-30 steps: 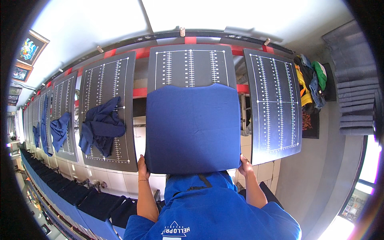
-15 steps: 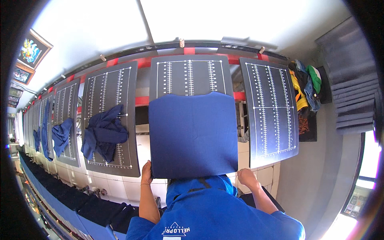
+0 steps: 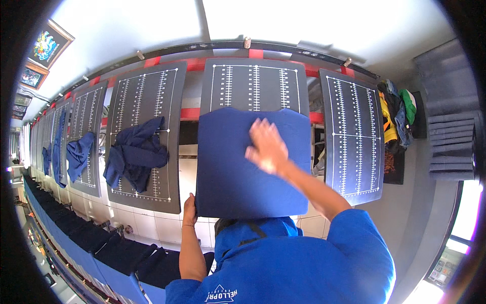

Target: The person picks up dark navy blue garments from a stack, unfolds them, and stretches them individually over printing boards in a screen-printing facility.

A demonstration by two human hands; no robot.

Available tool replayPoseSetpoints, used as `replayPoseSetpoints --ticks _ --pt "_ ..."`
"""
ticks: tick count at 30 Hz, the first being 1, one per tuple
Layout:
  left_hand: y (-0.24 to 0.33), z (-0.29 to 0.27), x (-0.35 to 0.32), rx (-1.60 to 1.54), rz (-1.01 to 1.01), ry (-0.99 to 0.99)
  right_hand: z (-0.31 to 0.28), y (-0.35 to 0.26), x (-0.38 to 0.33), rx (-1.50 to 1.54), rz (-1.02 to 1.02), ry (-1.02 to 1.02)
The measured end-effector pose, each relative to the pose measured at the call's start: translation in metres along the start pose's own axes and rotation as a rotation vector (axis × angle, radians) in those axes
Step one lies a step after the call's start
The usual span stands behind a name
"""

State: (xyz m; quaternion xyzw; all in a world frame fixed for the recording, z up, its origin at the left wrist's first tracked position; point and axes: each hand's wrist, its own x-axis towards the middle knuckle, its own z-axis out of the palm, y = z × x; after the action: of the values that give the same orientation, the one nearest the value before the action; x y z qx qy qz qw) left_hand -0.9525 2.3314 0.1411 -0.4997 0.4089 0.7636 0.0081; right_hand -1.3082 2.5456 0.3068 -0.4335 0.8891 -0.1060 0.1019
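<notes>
A flat blue garment [image 3: 233,172] lies stretched over the middle dark board [image 3: 255,83], which has white ruler marks. My left hand [image 3: 190,209] grips the garment's lower left edge. My right hand [image 3: 265,147] lies flat on the cloth near its upper right part, fingers spread and blurred by motion. My blue sleeves and hood fill the lower part of the view.
A neighbouring board [image 3: 144,109] on the left carries a crumpled navy garment [image 3: 135,154]; boards farther left hold more. A bare board [image 3: 354,137] stands at the right, with a pile of coloured clothes [image 3: 395,114] beyond it. Dark blue pieces [image 3: 121,256] line the lower left.
My right hand has left the garment's lower right corner and moved up onto the cloth's face. My left hand stays at the lower left edge.
</notes>
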Motion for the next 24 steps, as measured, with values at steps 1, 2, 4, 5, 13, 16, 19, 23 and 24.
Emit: replayPoseSetpoints --ticks 1,2,4,5,13,16,19,23,24 --pt "-0.005 -0.003 0.005 -0.002 0.011 0.021 0.015 -0.026 -0.038 -0.01 -0.228 -0.129" --pt "-0.019 -0.018 0.013 0.043 0.064 0.053 0.025 -0.056 -0.076 0.079 -0.371 -0.296" --pt "-0.052 -0.061 0.021 0.133 0.164 0.135 0.056 -0.06 -0.114 0.23 -0.64 -0.343" --pt "-0.049 -0.045 0.008 0.095 0.178 0.246 0.047 -0.053 -0.09 0.127 -0.598 -0.31" --pt "-0.084 -0.063 -0.053 0.22 0.04 0.352 0.029 -0.107 -0.007 0.095 -0.364 -0.145" --pt "-0.112 -0.071 -0.087 0.264 -0.001 0.35 0.078 -0.111 -0.083 0.322 -0.73 -0.233" --pt "-0.145 -0.075 -0.125 0.161 0.044 0.316 0.024 -0.072 0.008 0.084 -0.412 -0.164" --pt "-0.099 -0.029 -0.146 0.562 0.229 0.501 0.05 -0.066 0.139 0.074 -0.029 0.36" --pt "-0.072 0.001 -0.151 0.559 0.31 0.581 0.034 -0.1 0.131 0.125 -0.036 0.103"
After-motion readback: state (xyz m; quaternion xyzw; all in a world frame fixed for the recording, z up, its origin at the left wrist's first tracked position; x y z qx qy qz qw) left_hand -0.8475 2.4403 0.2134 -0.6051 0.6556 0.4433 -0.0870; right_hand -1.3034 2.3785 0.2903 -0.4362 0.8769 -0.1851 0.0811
